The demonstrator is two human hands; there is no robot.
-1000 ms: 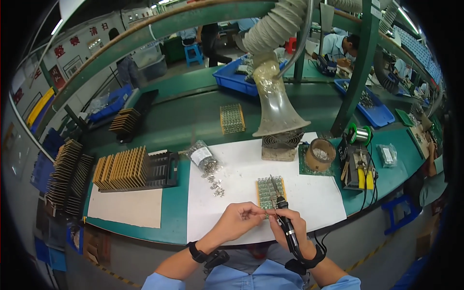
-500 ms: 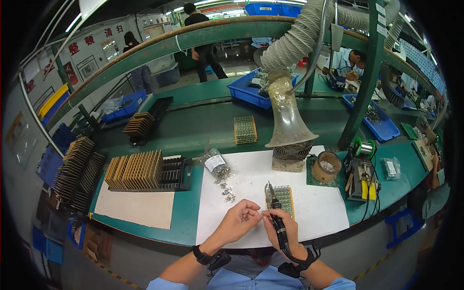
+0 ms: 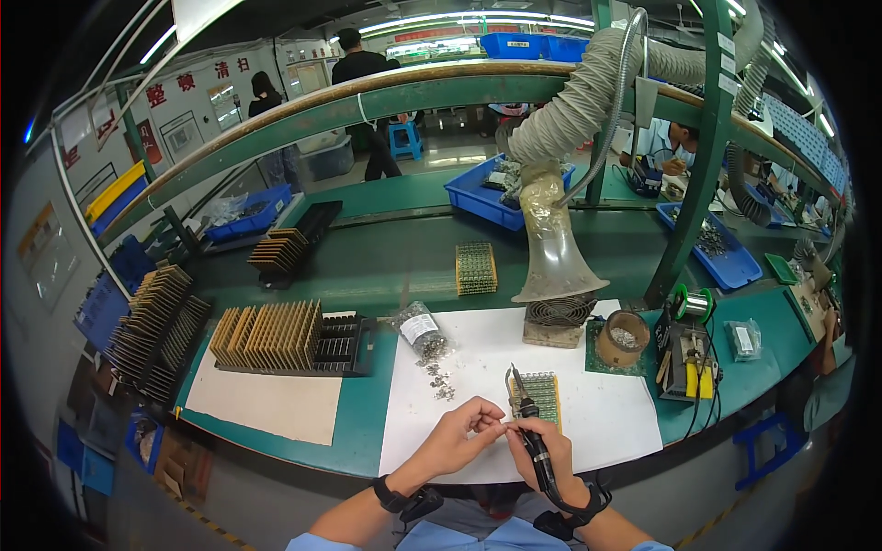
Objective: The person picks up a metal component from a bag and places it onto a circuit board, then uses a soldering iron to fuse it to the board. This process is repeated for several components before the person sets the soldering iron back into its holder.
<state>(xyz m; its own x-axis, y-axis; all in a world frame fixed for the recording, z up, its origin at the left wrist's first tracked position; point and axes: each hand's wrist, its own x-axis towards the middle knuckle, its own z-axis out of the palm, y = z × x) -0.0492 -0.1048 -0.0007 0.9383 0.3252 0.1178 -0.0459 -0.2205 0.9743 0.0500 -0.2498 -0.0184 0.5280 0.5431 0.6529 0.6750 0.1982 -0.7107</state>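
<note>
My right hand [image 3: 544, 452] grips a black soldering iron [image 3: 525, 402], its tip pointing away from me over a green circuit board panel [image 3: 548, 395] with yellowish edges. My left hand [image 3: 457, 439] is closed in a pinch, and its fingertips meet those of my right hand. Whatever is between them is too small to make out. Both hands are above a white sheet [image 3: 415, 450] at the bench's near side. Beyond my left hand, small metal parts [image 3: 441, 380] spill from a clear plastic bag [image 3: 421, 331] with a white label.
A black rack [image 3: 344, 345] of upright boards stands left. Ahead are a fume hood [image 3: 557, 248] and a small fan [image 3: 557, 317]. To the right are a round pot [image 3: 622, 340], a soldering station [image 3: 687, 354] and a solder spool [image 3: 691, 303]. Another panel [image 3: 476, 268] lies farther back.
The whole view has shifted a little, so the bench appears slightly lower. My fingertips stay together and the soldering iron remains in my right hand. A person in the background has moved.
</note>
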